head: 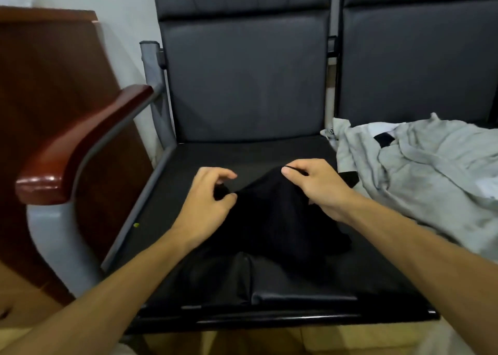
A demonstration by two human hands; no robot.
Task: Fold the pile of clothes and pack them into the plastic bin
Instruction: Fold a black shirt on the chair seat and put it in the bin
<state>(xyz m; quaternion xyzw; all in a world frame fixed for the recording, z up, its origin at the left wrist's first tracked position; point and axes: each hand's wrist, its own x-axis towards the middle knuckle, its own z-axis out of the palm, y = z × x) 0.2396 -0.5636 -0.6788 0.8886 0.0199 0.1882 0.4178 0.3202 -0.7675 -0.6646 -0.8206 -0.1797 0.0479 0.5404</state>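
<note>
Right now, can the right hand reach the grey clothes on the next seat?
Probably yes: the grey clothes lie just beside the right hand with nothing between, though it pinches the black garment.

An office or waiting area is suggested by a row of joined dark grey leatherette seats (242, 85) on a grey metal frame (152, 66) with a glossy reddish-brown wooden armrest (80, 144). A dark wooden panel (45, 85) is seen beside them.

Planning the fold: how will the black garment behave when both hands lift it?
Probably floppy: the black garment sags in creases between the left hand and right hand. Likely light, since fingertip pinches raise it. It may slide on the smooth chair seat.
</note>
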